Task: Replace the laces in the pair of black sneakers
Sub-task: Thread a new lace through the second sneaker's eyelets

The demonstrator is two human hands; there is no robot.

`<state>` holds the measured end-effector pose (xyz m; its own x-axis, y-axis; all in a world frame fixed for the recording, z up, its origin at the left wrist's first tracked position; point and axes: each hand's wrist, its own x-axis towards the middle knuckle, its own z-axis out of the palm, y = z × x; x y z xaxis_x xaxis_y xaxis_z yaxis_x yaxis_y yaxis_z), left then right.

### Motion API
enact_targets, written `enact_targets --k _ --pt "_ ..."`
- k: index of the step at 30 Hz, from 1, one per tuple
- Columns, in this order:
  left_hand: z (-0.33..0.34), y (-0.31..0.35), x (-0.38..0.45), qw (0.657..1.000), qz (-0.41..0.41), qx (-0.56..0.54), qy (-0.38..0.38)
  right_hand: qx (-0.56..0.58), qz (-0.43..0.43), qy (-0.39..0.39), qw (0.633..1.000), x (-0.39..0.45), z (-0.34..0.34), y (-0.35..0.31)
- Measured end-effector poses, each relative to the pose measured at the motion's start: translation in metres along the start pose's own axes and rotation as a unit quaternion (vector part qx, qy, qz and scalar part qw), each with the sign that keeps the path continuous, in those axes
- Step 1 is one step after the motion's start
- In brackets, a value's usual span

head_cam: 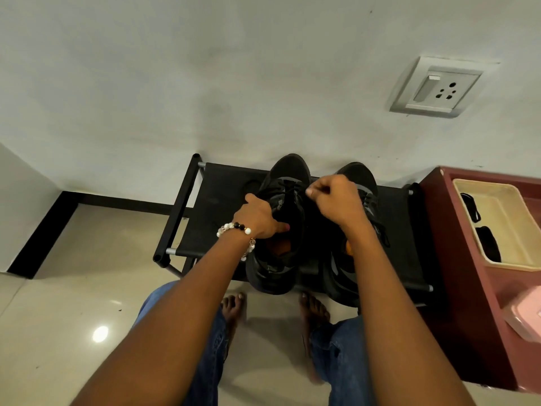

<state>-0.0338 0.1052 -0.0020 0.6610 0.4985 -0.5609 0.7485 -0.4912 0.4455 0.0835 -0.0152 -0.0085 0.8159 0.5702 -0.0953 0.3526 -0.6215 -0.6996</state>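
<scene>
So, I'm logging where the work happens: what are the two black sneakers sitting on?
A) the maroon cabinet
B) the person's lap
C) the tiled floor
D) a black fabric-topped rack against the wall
D: both the left sneaker and the right sneaker sit on the black rack by the wall, while the left hand holds the left one.

Both bare forearms reach forward and down from the bottom of the view, converging ahead of the person. The left hand (259, 216) lies palm down, thumb spread outward, its fingers curled in a grip over the edge of what it holds; a beaded bracelet (234, 228) circles its wrist. The right hand (336, 200) is raised slightly higher, its fingertips (311, 191) bunched in a pinch.
</scene>
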Motion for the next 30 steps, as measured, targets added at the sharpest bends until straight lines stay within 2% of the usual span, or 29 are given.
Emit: enact_targets --k 1,2,3,5,6,7,8,9,10,12,13,14,16,19,21,23,24,25,27,29,30 --pt "0.001 0.000 0.000 1.000 0.003 0.005 0.000 0.126 0.023 0.018 0.992 -0.001 -0.002 -0.001" --pt "0.001 -0.001 0.001 1.000 0.007 0.008 -0.006 0.269 0.037 0.035 0.962 -0.001 -0.005 -0.004" --pt "0.002 -0.001 0.002 1.000 0.014 0.008 -0.015 0.407 0.037 0.044 0.912 -0.003 -0.011 -0.008" --pt "0.002 0.000 0.003 0.999 0.020 0.003 -0.025 0.616 0.001 0.032 0.787 -0.006 -0.023 -0.013" --pt "0.002 0.000 0.003 1.000 0.018 0.000 -0.024 0.675 -0.014 0.026 0.737 -0.008 -0.028 -0.015" --pt "0.003 0.000 0.003 1.000 0.017 -0.004 -0.018 0.702 -0.019 0.026 0.711 -0.010 -0.031 -0.016" --pt "0.003 0.001 0.004 1.000 0.013 -0.010 -0.012 0.699 -0.015 0.036 0.714 -0.011 -0.031 -0.017" --pt "0.004 0.001 0.005 1.000 0.009 -0.018 -0.006 0.662 -0.007 0.057 0.748 -0.011 -0.028 -0.016" --pt "0.004 0.000 0.007 1.000 0.004 -0.029 -0.002 0.588 -0.004 0.080 0.805 -0.010 -0.025 -0.015" --pt "0.006 0.001 0.010 0.998 -0.011 -0.054 0.008 0.336 -0.017 0.104 0.936 -0.006 -0.018 -0.010" --pt "0.006 0.001 0.010 0.998 -0.019 -0.061 0.012 0.192 -0.033 0.090 0.977 -0.003 -0.013 -0.006" --pt "0.007 0.002 0.011 0.998 -0.025 -0.060 0.017 0.069 -0.041 0.060 0.995 -0.002 -0.008 -0.004" --pt "0.008 0.003 0.010 0.999 -0.020 -0.037 0.024 -0.049 -0.033 -0.008 0.998 -0.004 0.000 -0.006" --pt "0.009 0.005 0.009 0.999 0.001 -0.009 0.036 -0.096 -0.004 -0.038 0.995 -0.004 0.005 -0.008" --pt "0.009 0.004 0.009 0.999 0.001 -0.008 0.041 -0.034 0.029 -0.032 0.999 -0.003 0.003 -0.008" --pt "0.009 0.005 0.009 0.999 0.000 -0.003 0.043 0.143 0.057 -0.024 0.988 -0.005 -0.001 -0.009" --pt "0.009 0.006 0.009 0.999 0.001 0.002 0.044 0.257 0.056 -0.015 0.965 -0.007 -0.006 -0.012" --pt "0.009 0.006 0.008 0.999 0.003 0.009 0.047 0.381 0.041 -0.003 0.924 -0.009 -0.011 -0.016" --pt "0.010 0.006 0.007 0.998 0.010 0.022 0.054 0.598 -0.015 0.001 0.801 -0.012 -0.024 -0.020" --pt "0.010 0.006 0.008 0.998 0.013 0.024 0.057 0.713 -0.068 -0.012 0.698 -0.013 -0.035 -0.019" --pt "0.011 0.005 0.009 0.998 0.011 0.022 0.057 0.733 -0.076 -0.016 0.676 -0.012 -0.037 -0.019"
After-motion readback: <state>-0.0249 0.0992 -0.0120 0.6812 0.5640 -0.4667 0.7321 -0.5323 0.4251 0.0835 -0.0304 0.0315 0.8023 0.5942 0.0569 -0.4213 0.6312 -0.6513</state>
